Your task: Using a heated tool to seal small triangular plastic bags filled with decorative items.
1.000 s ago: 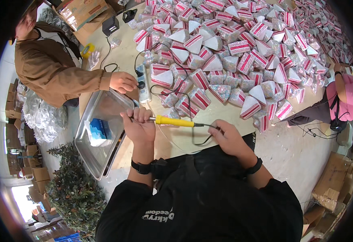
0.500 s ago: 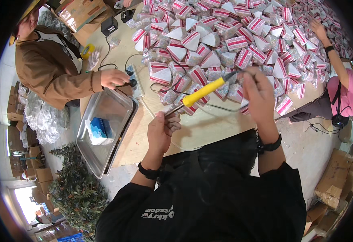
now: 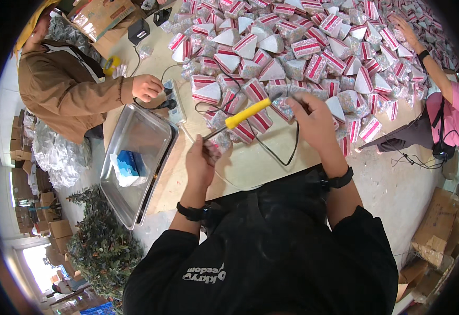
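A soldering iron point(image 3: 248, 113) with a yellow handle slants above the table between my hands. My left hand point(image 3: 200, 160) is closed around its metal shaft, the fingers partly hiding the end. At the handle's other end, my right hand point(image 3: 313, 118) pinches the black cord point(image 3: 287, 163), which hangs in a loop below it. Beneath and beyond lies a big heap of wrapped cake-slice-shaped pieces point(image 3: 305, 48), white with red-pink stripes.
Left of me, a metal tray point(image 3: 115, 202) holds a blue-and-white packet point(image 3: 128, 169). Beside it, a co-worker's hand point(image 3: 147, 87) is at a power strip point(image 3: 176, 110). Another person's hand point(image 3: 405, 31) reaches over the heap's right side. A leafy artificial tree point(image 3: 101, 247) stands lower left.
Both my hands and the soldering iron have moved left. The cord now hangs in a deeper loop under my right hand. The left co-worker's hand has shifted slightly up.
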`<move>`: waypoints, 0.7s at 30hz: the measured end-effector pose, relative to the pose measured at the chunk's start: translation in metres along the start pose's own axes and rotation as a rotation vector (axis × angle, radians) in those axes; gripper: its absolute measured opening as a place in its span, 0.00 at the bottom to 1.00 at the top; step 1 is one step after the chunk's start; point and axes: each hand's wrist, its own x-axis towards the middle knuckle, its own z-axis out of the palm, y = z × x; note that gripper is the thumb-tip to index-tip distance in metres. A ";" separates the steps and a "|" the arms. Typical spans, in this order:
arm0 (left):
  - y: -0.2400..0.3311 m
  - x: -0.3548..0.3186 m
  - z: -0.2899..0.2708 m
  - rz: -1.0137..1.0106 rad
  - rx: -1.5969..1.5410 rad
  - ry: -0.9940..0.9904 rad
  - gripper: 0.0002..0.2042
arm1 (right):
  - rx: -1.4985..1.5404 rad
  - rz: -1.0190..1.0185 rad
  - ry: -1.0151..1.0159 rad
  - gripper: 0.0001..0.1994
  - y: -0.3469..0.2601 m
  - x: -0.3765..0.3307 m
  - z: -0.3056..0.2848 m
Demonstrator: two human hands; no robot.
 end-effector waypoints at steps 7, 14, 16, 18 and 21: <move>0.021 0.017 -0.027 0.018 -0.094 0.154 0.15 | -0.196 0.104 -0.221 0.11 0.026 -0.043 0.019; 0.018 0.008 0.003 -0.029 0.099 0.218 0.15 | -0.052 0.172 -0.382 0.12 0.042 -0.085 0.039; 0.003 0.007 0.006 0.446 0.612 0.107 0.10 | -0.097 0.162 -0.448 0.11 0.039 -0.092 0.037; -0.007 -0.003 0.008 0.797 0.915 -0.013 0.03 | -0.022 0.156 -0.550 0.13 0.048 -0.098 0.044; -0.019 -0.023 0.033 0.828 1.383 -0.610 0.06 | -0.173 0.079 -0.561 0.18 0.056 -0.103 0.050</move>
